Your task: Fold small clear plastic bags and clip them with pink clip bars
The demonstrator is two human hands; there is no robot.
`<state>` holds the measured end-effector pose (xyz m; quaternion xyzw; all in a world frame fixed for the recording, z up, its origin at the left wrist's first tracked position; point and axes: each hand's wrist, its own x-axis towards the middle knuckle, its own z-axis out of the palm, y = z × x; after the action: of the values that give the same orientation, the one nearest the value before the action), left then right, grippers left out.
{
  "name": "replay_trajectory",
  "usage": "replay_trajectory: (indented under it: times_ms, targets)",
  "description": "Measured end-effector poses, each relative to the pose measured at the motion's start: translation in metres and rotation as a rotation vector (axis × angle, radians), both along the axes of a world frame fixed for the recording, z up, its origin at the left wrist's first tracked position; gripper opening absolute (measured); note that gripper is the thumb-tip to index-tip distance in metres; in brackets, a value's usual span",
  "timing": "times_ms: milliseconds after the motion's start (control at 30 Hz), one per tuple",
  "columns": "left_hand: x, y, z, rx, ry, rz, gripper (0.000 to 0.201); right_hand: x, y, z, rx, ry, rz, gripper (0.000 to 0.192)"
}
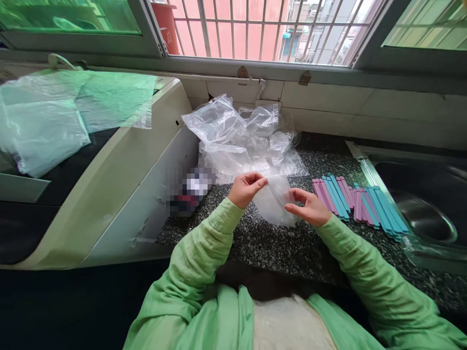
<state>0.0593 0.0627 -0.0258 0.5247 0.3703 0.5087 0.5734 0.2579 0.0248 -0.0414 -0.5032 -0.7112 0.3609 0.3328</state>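
Note:
Between my two hands hangs a translucent plastic bag [274, 203], held above the speckled dark countertop [251, 245]. My left hand [247, 188] pinches its upper left edge between thumb and fingers. On the other side my right hand [308, 206] grips the bag's right edge, thumb below and fingers above. Just behind the held bag lies a loose heap of clear plastic bags [242, 141]. To the right of my right hand, pink and teal flat strips [359, 201] lie in rows on the counter.
A sink [425, 214] is set into the counter at the right. On the left stands a large cream-coloured machine [146, 160] with plastic sheets [47, 121] draped over it. A blurred-out item [191, 189] sits beside it. A barred window [255, 29] is behind.

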Motion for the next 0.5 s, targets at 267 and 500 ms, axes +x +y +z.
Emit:
replay_trajectory:
  times_ms: [267, 500]
  targets:
    - [0.0014, 0.0004, -0.0005, 0.023, 0.037, -0.002, 0.026, -0.006, -0.0029, 0.0026, 0.021, 0.018, -0.032, 0.035]
    - [0.0024, 0.0005, -0.0004, 0.028, 0.038, 0.018, 0.024, -0.0056, -0.0024, 0.0014, 0.027, 0.011, -0.021, 0.032]
